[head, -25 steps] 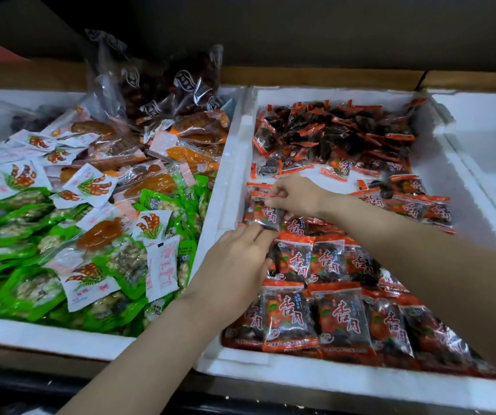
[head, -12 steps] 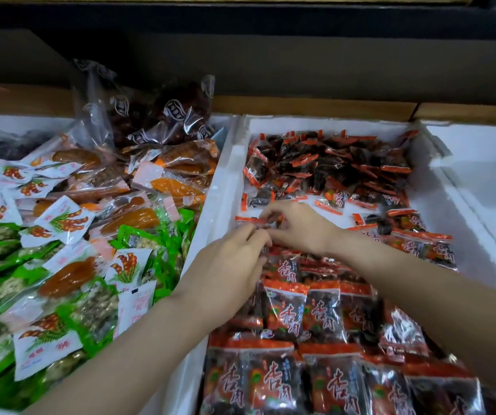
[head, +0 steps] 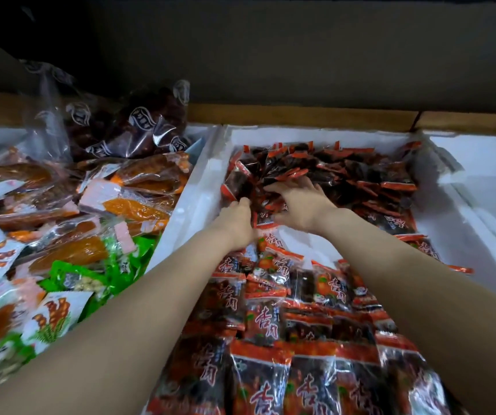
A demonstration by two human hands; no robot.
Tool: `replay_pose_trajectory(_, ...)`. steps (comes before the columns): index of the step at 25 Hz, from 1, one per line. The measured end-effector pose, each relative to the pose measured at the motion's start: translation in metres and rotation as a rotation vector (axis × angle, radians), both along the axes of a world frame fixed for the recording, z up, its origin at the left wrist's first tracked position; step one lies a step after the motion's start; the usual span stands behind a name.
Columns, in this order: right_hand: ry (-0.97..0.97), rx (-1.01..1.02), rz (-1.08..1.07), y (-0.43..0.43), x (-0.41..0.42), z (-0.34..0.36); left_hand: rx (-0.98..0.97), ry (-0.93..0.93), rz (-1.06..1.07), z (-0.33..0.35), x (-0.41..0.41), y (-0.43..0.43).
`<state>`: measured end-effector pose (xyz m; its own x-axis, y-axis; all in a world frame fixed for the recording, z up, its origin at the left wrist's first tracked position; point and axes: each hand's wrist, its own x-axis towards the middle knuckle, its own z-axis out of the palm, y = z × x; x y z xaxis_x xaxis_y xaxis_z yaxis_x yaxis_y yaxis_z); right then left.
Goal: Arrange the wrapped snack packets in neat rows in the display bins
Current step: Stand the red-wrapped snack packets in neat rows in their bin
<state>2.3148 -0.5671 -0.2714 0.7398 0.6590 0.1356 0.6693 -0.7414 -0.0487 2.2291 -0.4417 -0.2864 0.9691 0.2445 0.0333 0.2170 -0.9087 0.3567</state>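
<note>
Several rows laid: red-and-black snack packets (head: 285, 324) lie overlapped, label up, in lines across the lower half of the middle white foam bin (head: 198, 199). The lines nearest the hands look looser than those at the bottom edge of the frame.
Left to do: a loose heap (head: 354, 175) of the same packets fills the upper part of this bin, jumbled at all angles. A few strays (head: 402, 223) sit along its right side, and bare white floor shows at middle right between the heap and the rows.
Progress, as a judgement: about half of this bin is in order, and the heap has yet to be drawn down into rows.
Bin at frame left: mixed packets (head: 70, 250) in green, white and orange lie there in no clear lines, so that bin probably also needs arranging.
Left hand (head: 236, 223): it reaches in from the lower left on a straight arm, knuckles up, at the near-left edge of the heap. Its fingers dip among the packets out of sight, so I cannot tell whether it grips one.
Right hand (head: 300, 205): it comes from the lower right, palm down on the heap. Its fingers (head: 282, 187) are spread and almost straight, with the thumb pointing toward the other hand. It presses on the packets and clasps nothing that shows.
Hands together: they sit just beside each other near the centre of the frame, with packets between them.
</note>
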Motion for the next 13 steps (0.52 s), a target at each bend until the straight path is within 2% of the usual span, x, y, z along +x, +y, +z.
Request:
replay_pose_trajectory(2,0.060,0.050,0.002,0.002,0.006,-0.002,0.008,-0.003,0.011,-0.001,0.005,0.003)
replay_pose_trajectory(4,0.041,0.144,0.014,0.003,0.006,-0.003,0.106,-0.010,-0.005,-0.002,0.005,0.001)
replay_pose_trajectory(6,-0.012,0.192,0.000,0.003,0.002,-0.002,0.181,-0.026,-0.022,-0.002,0.003,-0.001)
replay_pose_trajectory(8,-0.147,0.196,-0.040,0.002,-0.003,0.002,0.202,-0.044,-0.006,-0.002,0.002,-0.002)
replay_pose_trajectory(11,-0.358,0.220,-0.100,-0.008,-0.010,0.011,0.135,-0.191,0.072,0.005,0.001,-0.005)
replay_pose_trajectory(13,-0.386,0.331,-0.110,-0.019,-0.015,0.019,-0.038,-0.383,0.120,0.012,-0.002,-0.008)
